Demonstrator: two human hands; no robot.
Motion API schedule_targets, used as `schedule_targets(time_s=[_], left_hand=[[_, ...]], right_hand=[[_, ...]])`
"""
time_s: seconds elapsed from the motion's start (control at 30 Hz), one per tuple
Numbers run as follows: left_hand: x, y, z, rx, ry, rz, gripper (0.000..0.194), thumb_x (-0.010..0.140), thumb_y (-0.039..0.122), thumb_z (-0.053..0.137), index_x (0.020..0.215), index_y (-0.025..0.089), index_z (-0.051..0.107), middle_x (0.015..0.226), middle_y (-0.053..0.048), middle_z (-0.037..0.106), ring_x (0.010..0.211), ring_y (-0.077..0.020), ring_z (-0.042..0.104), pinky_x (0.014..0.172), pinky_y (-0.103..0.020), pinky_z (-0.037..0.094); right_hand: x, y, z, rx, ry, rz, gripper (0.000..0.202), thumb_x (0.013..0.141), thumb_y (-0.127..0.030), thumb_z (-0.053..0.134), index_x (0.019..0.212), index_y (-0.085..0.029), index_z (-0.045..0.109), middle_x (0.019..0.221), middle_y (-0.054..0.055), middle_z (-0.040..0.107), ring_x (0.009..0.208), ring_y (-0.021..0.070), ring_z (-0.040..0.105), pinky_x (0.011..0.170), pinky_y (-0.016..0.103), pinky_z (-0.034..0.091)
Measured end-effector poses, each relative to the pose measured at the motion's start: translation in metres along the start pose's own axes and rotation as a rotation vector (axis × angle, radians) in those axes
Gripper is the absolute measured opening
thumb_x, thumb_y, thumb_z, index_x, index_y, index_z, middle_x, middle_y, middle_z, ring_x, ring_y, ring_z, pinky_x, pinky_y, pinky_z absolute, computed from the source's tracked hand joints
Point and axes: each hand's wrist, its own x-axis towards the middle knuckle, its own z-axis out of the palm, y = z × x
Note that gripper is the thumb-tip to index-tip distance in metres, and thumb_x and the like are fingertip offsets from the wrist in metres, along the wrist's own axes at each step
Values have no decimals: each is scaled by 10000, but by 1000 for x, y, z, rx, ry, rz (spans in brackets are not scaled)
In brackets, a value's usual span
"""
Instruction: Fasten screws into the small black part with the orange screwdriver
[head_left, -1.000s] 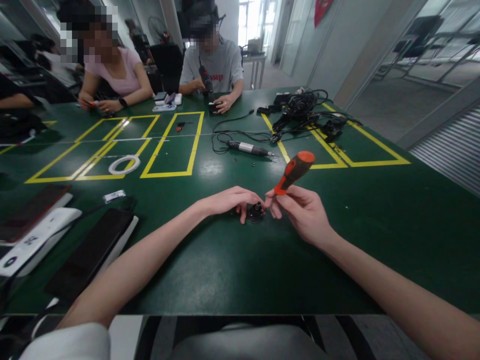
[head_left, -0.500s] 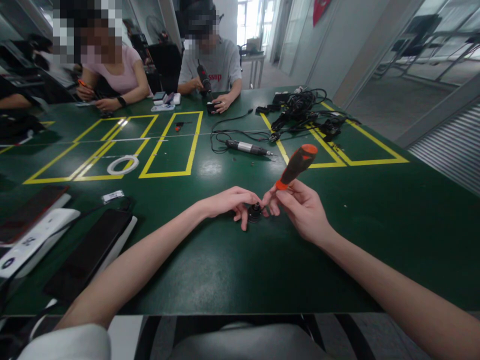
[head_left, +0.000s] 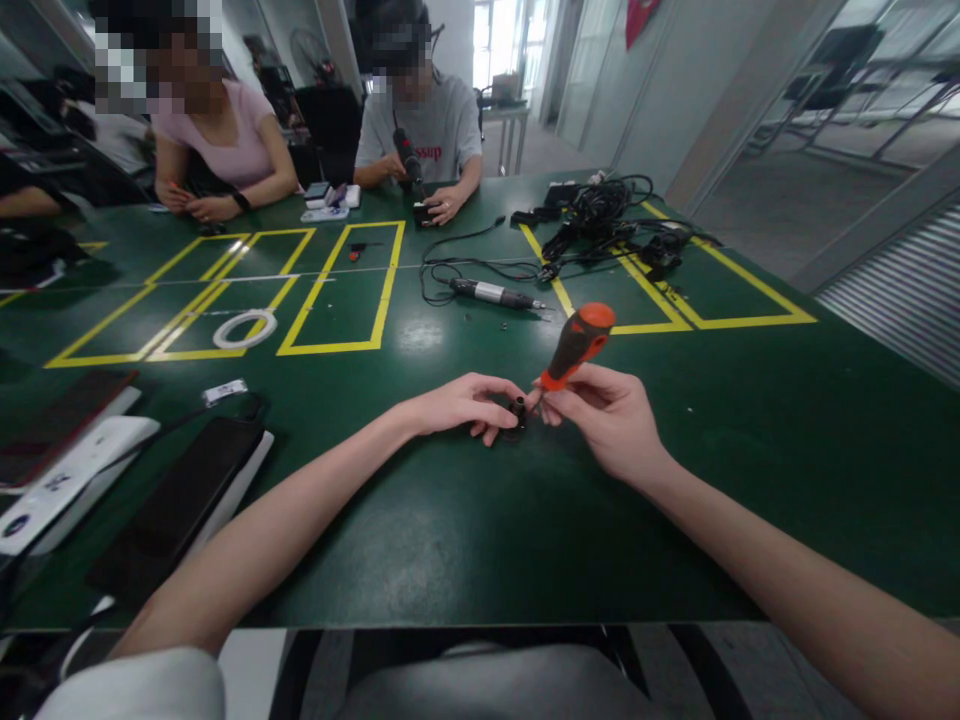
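My right hand (head_left: 611,415) pinches a screwdriver (head_left: 579,345) low down, near where its shaft leaves the red-and-black handle. The handle leans up and to the right; the tip is hidden by my fingers. Against the fingertips of my left hand (head_left: 472,405) stands a small dark round part (head_left: 518,415) with a narrow upright neck. The left thumb and fingers close around this part on the green table (head_left: 420,520). Its exact kind is too small to make out. My two hands almost meet at it.
Beyond my hands lie a corded electric screwdriver (head_left: 491,293) and a heap of black cables (head_left: 600,215). A white ring (head_left: 245,329) rests among yellow tape outlines. At left are power banks (head_left: 180,500). Two people sit across the table, one holding a power tool (head_left: 407,155).
The screwdriver handle has come down and left, with my right hand slightly lower. My left thumb has closed in on the dark part, which now shows more upright.
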Motion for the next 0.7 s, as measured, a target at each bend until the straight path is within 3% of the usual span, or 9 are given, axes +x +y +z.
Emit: schedule_targets(time_s=[0.07,0.17,0.4,0.57,0.7], left_hand=[[1,-1,0,-8,25,5,398,733,371,756,1034,142,631,642,37,625,531,-84,543,519,-198,394],[2,0,0,-64,34,1,340,766,369,722,999,146,614,724,16,661,574,-90,591,573,-222,473],[3,-1,1,-95,60,-17,323,837,369,703,1053,143,622,733,19,659,567,-90,610,571,-229,489],[4,-2,3,-122,72,-12,315,837,395,702,1019,152,617,738,16,649,567,-95,618,553,-220,498],[5,0,4,-112,72,-18,287,839,384,680,979,142,615,770,0,647,574,-92,620,561,-215,511]], right_hand=[[-1,2,0,21,-4,17,251,863,-442,821,908,-203,756,725,20,718,549,129,600,565,301,545],[-1,3,2,66,-17,24,321,858,-482,818,999,-210,727,750,17,731,560,135,615,567,297,549],[1,1,2,3,34,26,291,800,-448,876,798,-208,710,724,14,712,560,132,605,546,288,534],[0,4,1,49,-2,27,288,850,-484,820,812,-206,758,669,5,674,543,132,581,551,302,526],[-1,5,2,107,-17,23,286,836,-473,842,910,-213,747,728,13,734,554,128,609,552,279,534]])
